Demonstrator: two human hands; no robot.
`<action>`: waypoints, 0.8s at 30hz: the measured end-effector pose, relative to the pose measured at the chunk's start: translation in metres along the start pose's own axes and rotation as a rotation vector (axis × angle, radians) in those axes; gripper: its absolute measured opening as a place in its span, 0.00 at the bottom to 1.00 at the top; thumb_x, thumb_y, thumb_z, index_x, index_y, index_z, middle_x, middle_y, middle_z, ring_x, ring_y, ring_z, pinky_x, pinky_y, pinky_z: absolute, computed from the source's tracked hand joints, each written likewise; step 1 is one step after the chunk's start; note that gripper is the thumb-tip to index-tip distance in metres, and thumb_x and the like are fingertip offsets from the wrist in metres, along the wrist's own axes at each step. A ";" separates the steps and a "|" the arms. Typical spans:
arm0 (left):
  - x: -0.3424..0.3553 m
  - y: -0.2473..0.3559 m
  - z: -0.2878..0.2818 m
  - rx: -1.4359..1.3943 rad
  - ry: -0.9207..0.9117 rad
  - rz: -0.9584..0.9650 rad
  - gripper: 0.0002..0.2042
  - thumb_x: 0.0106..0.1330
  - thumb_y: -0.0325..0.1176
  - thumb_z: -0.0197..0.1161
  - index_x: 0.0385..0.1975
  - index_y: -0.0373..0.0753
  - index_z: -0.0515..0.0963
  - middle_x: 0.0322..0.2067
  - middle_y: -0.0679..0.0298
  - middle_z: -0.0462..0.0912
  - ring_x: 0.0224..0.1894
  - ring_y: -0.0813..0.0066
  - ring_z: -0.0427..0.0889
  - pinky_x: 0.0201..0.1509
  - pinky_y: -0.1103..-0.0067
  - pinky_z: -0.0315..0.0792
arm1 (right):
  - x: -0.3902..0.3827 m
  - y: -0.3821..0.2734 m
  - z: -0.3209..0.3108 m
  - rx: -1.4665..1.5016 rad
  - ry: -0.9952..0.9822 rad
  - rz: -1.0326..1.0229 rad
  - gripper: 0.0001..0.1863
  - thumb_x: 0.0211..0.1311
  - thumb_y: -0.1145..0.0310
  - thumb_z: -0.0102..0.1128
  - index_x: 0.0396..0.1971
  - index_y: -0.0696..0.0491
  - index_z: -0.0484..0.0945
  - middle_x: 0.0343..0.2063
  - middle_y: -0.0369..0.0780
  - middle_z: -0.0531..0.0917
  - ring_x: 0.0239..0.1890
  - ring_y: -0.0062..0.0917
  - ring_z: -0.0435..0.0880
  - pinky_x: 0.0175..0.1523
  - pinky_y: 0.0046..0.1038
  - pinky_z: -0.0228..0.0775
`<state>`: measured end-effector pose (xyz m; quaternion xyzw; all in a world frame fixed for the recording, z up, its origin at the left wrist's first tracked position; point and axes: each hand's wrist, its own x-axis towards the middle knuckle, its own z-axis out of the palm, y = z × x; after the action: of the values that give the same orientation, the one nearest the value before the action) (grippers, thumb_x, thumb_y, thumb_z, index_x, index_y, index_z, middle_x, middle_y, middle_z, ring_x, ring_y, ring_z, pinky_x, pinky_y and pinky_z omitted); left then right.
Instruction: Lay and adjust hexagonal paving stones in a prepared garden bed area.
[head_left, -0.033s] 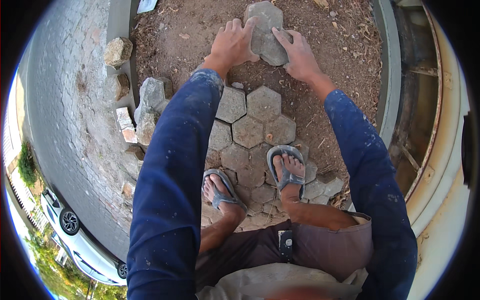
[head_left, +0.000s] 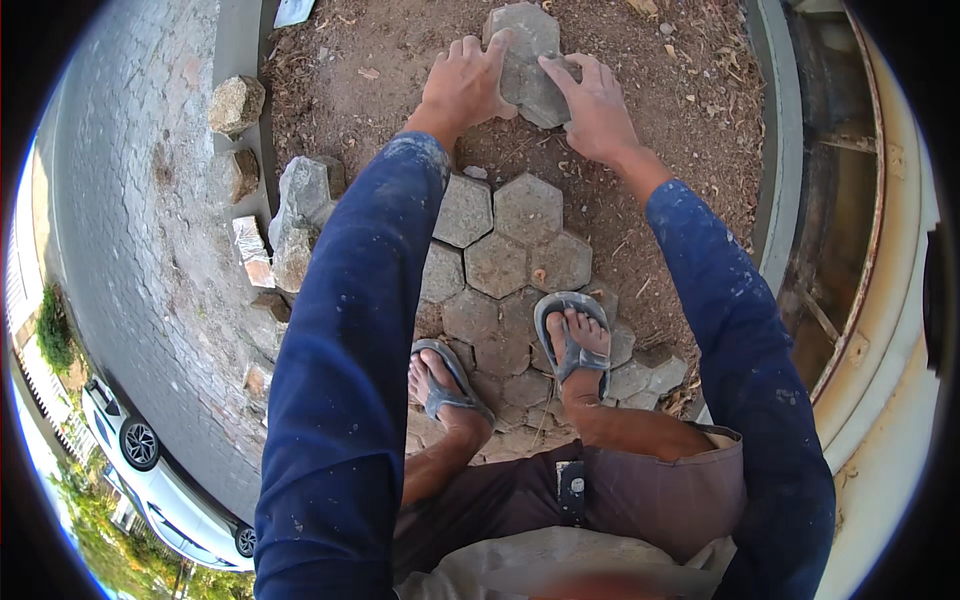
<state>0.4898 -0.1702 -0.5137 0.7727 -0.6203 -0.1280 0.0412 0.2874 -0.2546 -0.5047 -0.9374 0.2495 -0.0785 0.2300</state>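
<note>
A grey concrete paving stone (head_left: 526, 62), shaped like joined hexagons, is at the top of the view on bare soil. My left hand (head_left: 470, 85) grips its left side, with the thumb low and the fingers at its left edge. On the right edge, my right hand (head_left: 592, 105) presses with curved fingers. The stone is held between the two hands; its underside is hidden. Below it, hexagonal pavers (head_left: 497, 265) lie fitted together, and my feet in grey flip-flops (head_left: 575, 335) stand on them.
Loose stones (head_left: 237, 104) and broken paver pieces (head_left: 300, 195) line the concrete kerb (head_left: 238, 45) on the left. A second kerb (head_left: 780, 150) and a rusty-edged metal structure (head_left: 865, 300) run along the right. A white car (head_left: 150, 480) stands at lower left on the paved road.
The paving stone and my right hand have shifted very slightly to the left. My left hand has stayed nearly in place.
</note>
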 end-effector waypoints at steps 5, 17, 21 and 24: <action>0.013 -0.010 0.003 0.073 -0.108 -0.020 0.58 0.44 0.54 0.81 0.74 0.44 0.51 0.55 0.42 0.73 0.59 0.42 0.75 0.62 0.60 0.74 | 0.009 -0.053 0.035 -0.014 -0.427 -0.164 0.09 0.58 0.75 0.57 0.39 0.52 0.80 0.38 0.47 0.82 0.45 0.43 0.85 0.47 0.45 0.78; 0.020 -0.002 -0.010 0.096 -0.245 -0.079 0.58 0.43 0.51 0.83 0.75 0.45 0.52 0.57 0.44 0.73 0.61 0.43 0.75 0.60 0.61 0.77 | 0.018 -0.044 0.091 0.068 -0.582 -0.363 0.10 0.55 0.77 0.63 0.37 0.53 0.81 0.38 0.49 0.85 0.44 0.46 0.86 0.48 0.46 0.79; 0.021 0.001 -0.013 0.118 -0.256 -0.074 0.59 0.43 0.53 0.83 0.75 0.46 0.52 0.58 0.45 0.73 0.61 0.45 0.75 0.58 0.62 0.79 | 0.020 -0.046 0.092 -0.006 -0.726 -0.371 0.11 0.57 0.77 0.61 0.42 0.54 0.79 0.38 0.52 0.85 0.45 0.48 0.87 0.48 0.46 0.79; 0.021 0.004 -0.016 0.113 -0.280 -0.096 0.60 0.41 0.53 0.83 0.75 0.46 0.52 0.58 0.45 0.72 0.61 0.45 0.75 0.58 0.62 0.79 | 0.019 -0.052 0.087 0.035 -0.726 -0.271 0.11 0.58 0.77 0.60 0.41 0.54 0.78 0.38 0.52 0.85 0.46 0.48 0.86 0.49 0.47 0.79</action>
<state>0.4939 -0.1931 -0.5005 0.7770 -0.5888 -0.2012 -0.0956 0.3494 -0.1901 -0.5567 -0.9245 0.0245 0.2246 0.3070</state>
